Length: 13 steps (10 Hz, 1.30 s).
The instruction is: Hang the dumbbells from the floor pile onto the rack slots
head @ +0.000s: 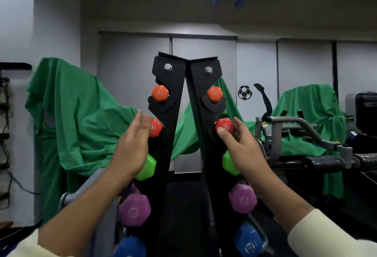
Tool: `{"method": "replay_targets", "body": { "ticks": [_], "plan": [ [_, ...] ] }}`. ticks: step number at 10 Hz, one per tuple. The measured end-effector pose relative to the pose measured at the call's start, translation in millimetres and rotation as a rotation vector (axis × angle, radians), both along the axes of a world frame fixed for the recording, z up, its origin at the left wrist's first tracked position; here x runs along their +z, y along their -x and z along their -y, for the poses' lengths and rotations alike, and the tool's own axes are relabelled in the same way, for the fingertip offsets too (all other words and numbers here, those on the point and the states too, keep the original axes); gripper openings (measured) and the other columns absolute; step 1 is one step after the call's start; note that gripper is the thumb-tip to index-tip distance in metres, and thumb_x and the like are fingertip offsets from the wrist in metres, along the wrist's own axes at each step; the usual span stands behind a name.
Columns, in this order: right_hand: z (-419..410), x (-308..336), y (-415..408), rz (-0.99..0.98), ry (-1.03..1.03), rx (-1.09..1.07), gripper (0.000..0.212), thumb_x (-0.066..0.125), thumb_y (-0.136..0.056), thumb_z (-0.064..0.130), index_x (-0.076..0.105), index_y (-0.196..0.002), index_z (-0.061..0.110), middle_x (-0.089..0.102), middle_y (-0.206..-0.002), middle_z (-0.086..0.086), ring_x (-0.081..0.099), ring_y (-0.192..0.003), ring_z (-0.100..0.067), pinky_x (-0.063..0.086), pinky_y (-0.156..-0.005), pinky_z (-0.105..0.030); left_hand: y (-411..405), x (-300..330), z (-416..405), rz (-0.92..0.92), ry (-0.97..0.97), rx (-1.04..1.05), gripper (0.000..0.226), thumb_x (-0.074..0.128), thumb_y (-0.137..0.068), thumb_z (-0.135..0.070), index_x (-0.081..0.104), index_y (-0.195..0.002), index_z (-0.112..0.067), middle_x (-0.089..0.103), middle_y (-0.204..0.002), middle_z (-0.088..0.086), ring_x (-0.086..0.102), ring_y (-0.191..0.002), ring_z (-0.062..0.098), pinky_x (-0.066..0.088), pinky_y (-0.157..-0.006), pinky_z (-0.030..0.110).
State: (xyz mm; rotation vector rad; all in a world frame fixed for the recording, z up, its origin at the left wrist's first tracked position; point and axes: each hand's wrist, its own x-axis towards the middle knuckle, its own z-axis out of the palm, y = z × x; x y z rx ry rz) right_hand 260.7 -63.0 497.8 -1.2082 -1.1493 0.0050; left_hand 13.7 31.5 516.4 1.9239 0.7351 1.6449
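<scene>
Both hands are up at the second tier of the black A-frame dumbbell rack [179,97]. The right hand [238,142] curls its thumb and fingers round the red dumbbell on the right [224,126], which sits in or just at its slot; whether it is fully seated I cannot tell. The left hand [132,140] is flat, fingers straight, its fingertips just beside the red dumbbell on the left [156,127] at that hand's 2 o'clock, holding nothing. Each red head faces the camera, so the long axes run away from the viewer, across the rack arms. Orange dumbbells [160,93] hang at 12 o'clock above; green [145,167], purple [134,209] and blue [247,240] ones fill the lower slots. The right hand seems the nearer to finishing its placement.
</scene>
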Motion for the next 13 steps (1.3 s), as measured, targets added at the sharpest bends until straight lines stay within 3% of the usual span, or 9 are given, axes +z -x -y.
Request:
{"method": "replay_targets", "body": {
  "ticks": [2,3,4,5,6,8,10,12,13],
  "plan": [
    [-4.8,50.7,6.6,0.092,0.06,-0.019,0.1,0.065,-0.084,0.071,0.025,-0.164,0.027,0.058,-0.138,0.005,0.05,-0.136,-0.015,0.036,-0.12,-0.039,-9.5,46.0,-6.5,-0.05,-0.04,-0.016,0.103,0.026,-0.083,-0.094,0.025,-0.163,-0.029,0.028,-0.167,-0.013,0.023,-0.153,0.003,0.014,-0.126,0.032],
    [-3.2,68.4,8.3,0.179,0.077,-0.054,0.089,0.068,-0.094,0.056,0.026,-0.165,0.024,0.051,-0.154,0.003,0.044,-0.144,-0.016,0.031,-0.109,-0.026,-11.7,60.2,-4.7,-0.135,-0.046,0.021,0.097,0.025,-0.088,-0.089,0.022,-0.164,-0.031,0.027,-0.168,-0.008,0.024,-0.155,0.01,0.016,-0.125,0.034],
    [-4.1,79.2,10.4,0.259,0.113,-0.097,0.089,0.07,-0.092,0.056,0.028,-0.164,0.024,0.048,-0.159,0.003,0.043,-0.146,-0.018,0.033,-0.114,-0.028,-13.6,67.1,-0.6,-0.213,-0.12,0.096,0.075,0.032,-0.102,-0.068,0.028,-0.162,-0.024,0.032,-0.166,-0.005,0.032,-0.149,0.009,0.021,-0.116,0.024],
    [-3.7,84.2,11.9,0.338,0.135,-0.14,0.09,0.071,-0.091,0.055,0.028,-0.164,0.022,0.047,-0.16,0.001,0.043,-0.146,-0.02,0.034,-0.121,-0.035,-13.8,72.7,2.4,-0.306,-0.217,0.175,0.059,0.037,-0.108,-0.052,0.044,-0.152,-0.014,0.048,-0.155,0.0,0.041,-0.122,0.0,0.024,-0.092,0.015],
    [2.5,89.6,12.6,0.449,0.153,-0.188,0.089,0.071,-0.093,0.05,0.026,-0.164,0.019,0.043,-0.162,-0.001,0.039,-0.149,-0.021,0.03,-0.113,-0.027,-7.6,80.6,-1.2,-0.404,-0.251,0.257,0.075,0.036,-0.104,-0.059,0.025,-0.163,-0.014,0.028,-0.168,0.002,0.028,-0.152,0.011,0.019,-0.118,0.023],
    [17.1,118.4,9.5,0.589,0.085,-0.257,0.08,0.07,-0.094,0.045,0.033,-0.161,0.02,0.05,-0.156,-0.003,0.044,-0.144,-0.02,0.032,-0.109,-0.025,22.4,130.5,-7.3,-0.52,-0.49,0.367,0.084,0.035,-0.096,-0.07,0.025,-0.164,-0.021,0.025,-0.17,0.002,0.017,-0.158,0.015,0.014,-0.129,0.041],
    [9.2,189.1,21.6,0.741,0.001,-0.255,0.068,0.068,-0.097,0.046,0.044,-0.155,0.02,0.05,-0.156,-0.001,0.043,-0.145,-0.019,0.03,-0.106,-0.023,13.0,204.4,4.8,-0.623,-0.653,0.397,0.073,0.045,-0.1,-0.062,0.039,-0.158,-0.019,0.041,-0.162,0.002,0.033,-0.151,0.017,0.024,-0.122,0.032],
    [-28.3,242.4,33.4,0.775,0.188,-0.245,0.07,0.066,-0.092,0.063,0.053,-0.148,0.023,0.058,-0.147,-0.007,0.055,-0.135,-0.024,0.043,-0.104,-0.034,-23.3,240.4,-13.6,-0.707,-0.497,0.422,0.07,0.044,-0.101,-0.064,0.048,-0.153,-0.017,0.049,-0.157,0.007,0.041,-0.147,0.025,0.034,-0.119,0.04],
    [-36.4,251.3,35.0,0.727,0.188,-0.272,0.072,0.063,-0.093,0.064,0.051,-0.149,0.021,0.06,-0.141,-0.008,0.068,-0.111,-0.026,0.049,-0.081,-0.032,-30.0,241.3,-22.0,-0.67,-0.449,0.401,0.072,0.04,-0.101,-0.067,0.05,-0.151,-0.016,0.051,-0.155,0.007,0.043,-0.146,0.026,0.035,-0.118,0.04]
  ]
}}
